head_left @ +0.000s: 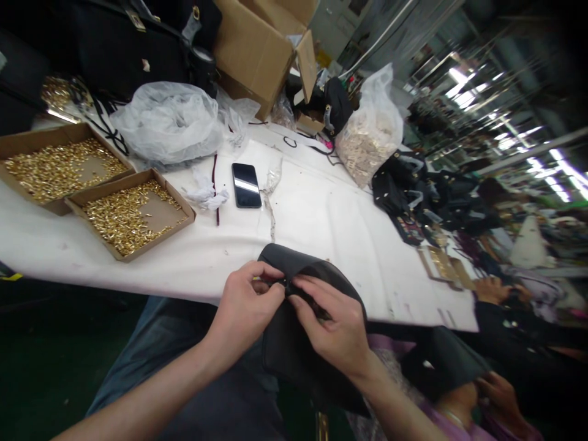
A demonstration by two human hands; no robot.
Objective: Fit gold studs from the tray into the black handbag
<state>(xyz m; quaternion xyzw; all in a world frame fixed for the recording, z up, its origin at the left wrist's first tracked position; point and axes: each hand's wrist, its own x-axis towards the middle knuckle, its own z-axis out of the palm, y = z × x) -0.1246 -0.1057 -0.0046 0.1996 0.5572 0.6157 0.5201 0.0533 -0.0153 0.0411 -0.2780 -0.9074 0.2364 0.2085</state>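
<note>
A black leather-like bag (294, 349) rests on my lap, its upper end against the table's front edge. My left hand (250, 300) pinches a small dark part at the bag's opening, thumb and forefinger pressed together. Close beside it, my right hand (328, 315) grips the same area with thumb and fingers bent over the black material. The fingertips of both hands nearly meet, and the small part between them is too dark to make out.
Two cardboard trays (184, 222) (59, 207) of small gold pieces stand left on the white table (312, 214). Beyond are a phone (246, 185), plastic bags (169, 119), a carton (252, 52) and a bag of metal parts (367, 138). Other people's hands (493, 289) are at right.
</note>
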